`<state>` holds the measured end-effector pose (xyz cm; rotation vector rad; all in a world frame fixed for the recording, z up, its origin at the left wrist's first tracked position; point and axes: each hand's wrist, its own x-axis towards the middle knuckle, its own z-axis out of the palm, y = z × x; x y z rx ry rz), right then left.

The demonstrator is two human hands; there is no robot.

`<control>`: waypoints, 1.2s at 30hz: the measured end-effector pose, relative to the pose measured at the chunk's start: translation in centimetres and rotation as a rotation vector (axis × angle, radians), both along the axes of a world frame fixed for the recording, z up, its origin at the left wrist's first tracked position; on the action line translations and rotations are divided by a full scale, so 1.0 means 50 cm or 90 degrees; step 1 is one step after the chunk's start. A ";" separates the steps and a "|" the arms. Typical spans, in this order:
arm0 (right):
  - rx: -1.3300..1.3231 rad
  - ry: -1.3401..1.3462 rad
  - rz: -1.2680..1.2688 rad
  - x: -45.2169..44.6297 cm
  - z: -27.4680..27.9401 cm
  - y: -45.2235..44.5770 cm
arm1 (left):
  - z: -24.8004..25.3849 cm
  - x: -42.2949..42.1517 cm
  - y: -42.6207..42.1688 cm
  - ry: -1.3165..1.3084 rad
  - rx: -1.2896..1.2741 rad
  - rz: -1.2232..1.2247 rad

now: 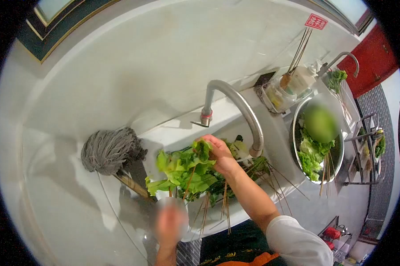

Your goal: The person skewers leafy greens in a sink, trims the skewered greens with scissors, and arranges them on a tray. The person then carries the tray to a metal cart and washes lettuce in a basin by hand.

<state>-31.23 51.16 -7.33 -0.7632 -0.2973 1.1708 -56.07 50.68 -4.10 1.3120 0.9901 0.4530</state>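
Note:
Over the white sink (pixel 280 155), my right hand (pixel 220 155) has its fingers closed on the edge of a green lettuce leaf (pixel 178 166). Below it, my left hand (pixel 169 221) is blurred. Thin sticks run up from it into the leaves, so it appears closed on the lettuce skewers (pixel 190 181). More skewered greens (pixel 215 188) lie in the sink under my hands, their sticks (pixel 226 208) poking out over the front rim. A curved metal faucet (pixel 235 95) arches above, close to my right forearm.
A grey mop head (pixel 111 150) leans at the sink's left end. To the right, a steel bowl (pixel 342 155) holds lettuce and a blurred round green thing (pixel 320 124). Behind it stand a clear container (pixel 277 98) and upright sticks (pixel 301 48). A metal rack (pixel 364 181) is farther right.

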 end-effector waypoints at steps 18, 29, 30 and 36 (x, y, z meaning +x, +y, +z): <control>0.037 -0.005 0.024 0.002 0.024 -0.002 | 0.020 0.009 -0.001 -0.023 -0.055 0.008; 0.048 -0.146 0.045 0.013 0.028 -0.012 | 0.027 0.009 -0.002 -0.015 -0.064 -0.013; 0.068 -0.167 0.041 0.015 0.028 -0.013 | 0.032 0.011 -0.003 -0.012 -0.056 -0.026; -0.015 -0.156 0.035 0.009 0.034 -0.026 | 0.056 0.023 -0.012 0.011 -0.192 0.026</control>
